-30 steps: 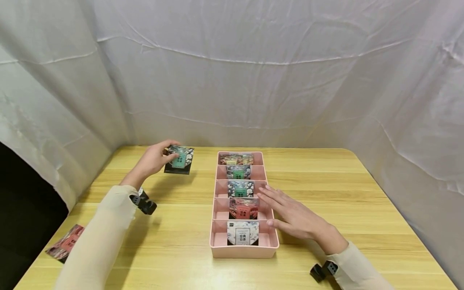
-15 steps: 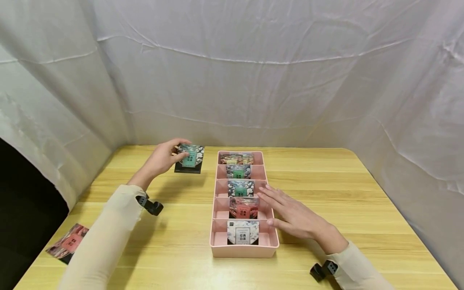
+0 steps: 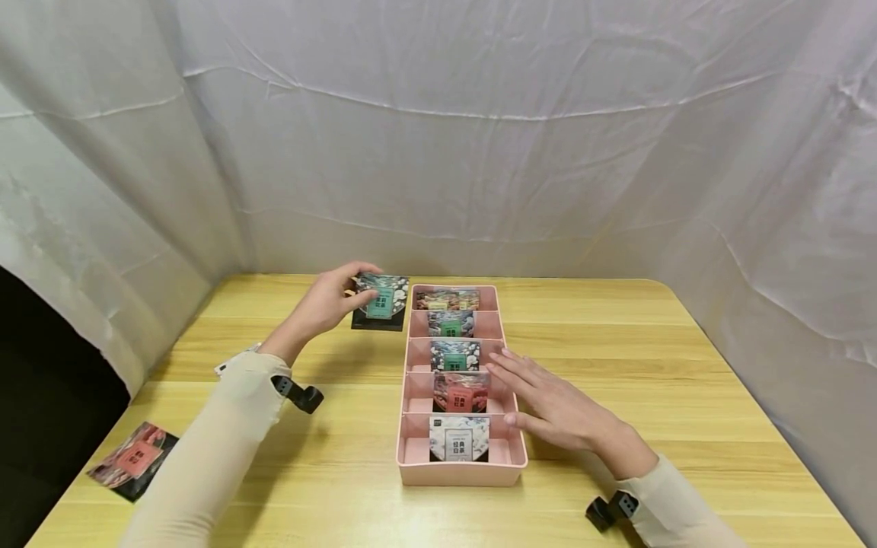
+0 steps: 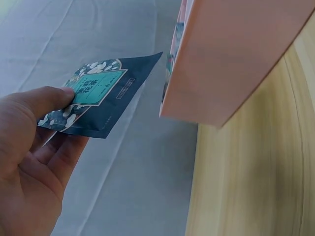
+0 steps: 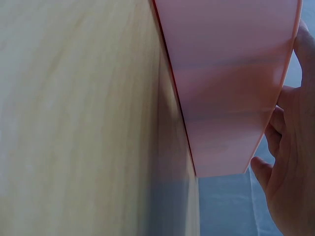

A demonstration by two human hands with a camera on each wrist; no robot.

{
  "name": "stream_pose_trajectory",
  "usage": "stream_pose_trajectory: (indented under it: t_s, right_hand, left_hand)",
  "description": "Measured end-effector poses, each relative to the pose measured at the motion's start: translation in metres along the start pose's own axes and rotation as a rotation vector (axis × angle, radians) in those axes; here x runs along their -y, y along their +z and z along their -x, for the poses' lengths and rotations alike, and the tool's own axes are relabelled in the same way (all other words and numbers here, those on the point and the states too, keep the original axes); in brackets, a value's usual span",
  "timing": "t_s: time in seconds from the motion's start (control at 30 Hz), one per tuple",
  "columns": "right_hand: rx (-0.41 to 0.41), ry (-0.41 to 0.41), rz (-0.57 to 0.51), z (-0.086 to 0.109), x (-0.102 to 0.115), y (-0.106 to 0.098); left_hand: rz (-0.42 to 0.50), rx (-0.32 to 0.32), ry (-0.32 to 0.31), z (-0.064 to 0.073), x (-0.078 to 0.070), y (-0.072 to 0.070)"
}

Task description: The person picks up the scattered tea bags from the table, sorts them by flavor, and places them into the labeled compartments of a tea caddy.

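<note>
My left hand (image 3: 329,303) pinches a flat tea sachet (image 3: 387,308) with a teal label and dark bottom, thumb on its front. The sachet hangs above the table, just left of the pink divided box (image 3: 462,476). In the left wrist view, the sachet (image 4: 128,98) is tilted and apart from the box wall. Each compartment of the box holds an upright sachet: yellow (image 3: 448,300) at the back, then green (image 3: 451,325), teal (image 3: 455,355), red (image 3: 460,393) and white (image 3: 459,439) in front. My right hand (image 3: 558,407) rests at the box's right rim, fingers extended.
A red sachet (image 3: 135,460) lies on the table at the lower left. Something pale (image 3: 233,361), mostly hidden by the left sleeve, lies behind the forearm. Grey-white cloth (image 3: 438,152) hangs behind the wooden table (image 3: 589,327).
My left hand has carried the teal sachet to the right, close to the box's back left corner. The pale item has come into view behind the sleeve. My right hand stays put.
</note>
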State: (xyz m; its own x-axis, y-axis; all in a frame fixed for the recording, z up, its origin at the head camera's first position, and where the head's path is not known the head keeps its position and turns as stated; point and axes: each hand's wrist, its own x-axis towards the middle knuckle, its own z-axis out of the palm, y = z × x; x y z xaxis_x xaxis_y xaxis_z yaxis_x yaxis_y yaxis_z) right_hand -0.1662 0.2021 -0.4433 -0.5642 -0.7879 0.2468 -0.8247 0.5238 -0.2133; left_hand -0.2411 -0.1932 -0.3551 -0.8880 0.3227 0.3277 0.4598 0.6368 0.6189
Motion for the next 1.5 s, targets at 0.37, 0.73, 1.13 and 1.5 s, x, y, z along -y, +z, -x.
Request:
stream_pose_trajectory:
  t_s: [0.37,0.73,1.13,1.5]
  right_hand:
    - [0.003,0.021,0.004,0.001,0.000,0.000]
    - [0.001,0.017,0.007,0.001,0.000,0.000]
    - [-0.006,0.015,0.010,0.001,0.000,0.001]
    - [-0.013,0.014,0.001,0.001,-0.001,0.002]
  left_hand:
    - [0.050,0.022,0.054,-0.003,-0.017,0.022]
    - [0.095,0.054,0.113,-0.005,-0.030,0.047]
    - [0.070,0.073,0.163,-0.005,-0.029,0.069]
    - [0.015,0.110,0.201,-0.007,-0.037,0.079]
